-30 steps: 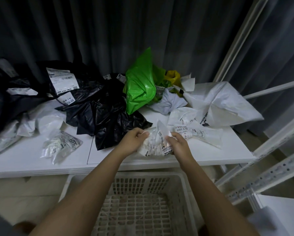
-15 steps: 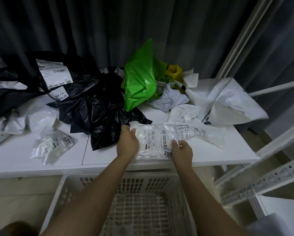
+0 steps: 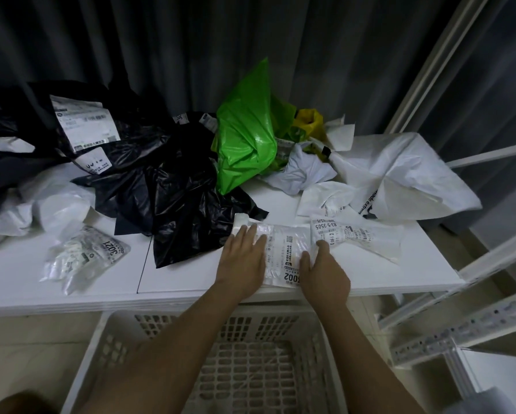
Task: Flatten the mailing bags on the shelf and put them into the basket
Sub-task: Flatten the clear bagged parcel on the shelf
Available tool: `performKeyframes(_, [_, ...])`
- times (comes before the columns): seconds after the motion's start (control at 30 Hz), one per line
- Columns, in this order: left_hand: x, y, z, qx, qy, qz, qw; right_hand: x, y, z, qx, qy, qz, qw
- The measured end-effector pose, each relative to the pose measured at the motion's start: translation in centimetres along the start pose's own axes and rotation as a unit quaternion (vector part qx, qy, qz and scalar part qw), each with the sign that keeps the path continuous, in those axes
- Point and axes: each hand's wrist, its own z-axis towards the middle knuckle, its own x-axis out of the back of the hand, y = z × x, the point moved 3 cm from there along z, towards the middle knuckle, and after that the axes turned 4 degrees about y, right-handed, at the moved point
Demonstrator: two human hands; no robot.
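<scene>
Pressing clear mailing bag (image 3: 283, 252) flat on shelf (image 3: 191, 282), hands (image 3: 283, 264) above basket (image 3: 95, 348).

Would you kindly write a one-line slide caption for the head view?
Both hands, left hand and right hand, press a clear mailing bag flat on the white shelf, above the basket.

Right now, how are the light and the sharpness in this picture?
Head view: dim overall; glare on the green bag and black bag; wide-angle bending of the shelf edge; forearms and basket near the bottom are blurred; the label under the left hand and right hand stays readable.
</scene>
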Motion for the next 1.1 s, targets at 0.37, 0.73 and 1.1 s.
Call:
performKeyframes(0.37, [-1.4,-0.3,1.7,-0.012,-0.052,0.026,0.998,-6.2,-3.0,0.2,0.229,-0.110,0.021,0.967])
performKeyframes(0.73, [-3.8,-1.3,1.4,0.003,-0.024,0.035,0.999,-7.4,-2.8,0.0,0.212,-0.092,-0.004,0.973])
performKeyframes(1.1, [-4.7,-1.3,1.7,0.004,-0.080,0.043,0.996,-8.4,-2.7,0.1,0.217,-0.094,-0.032,0.971])
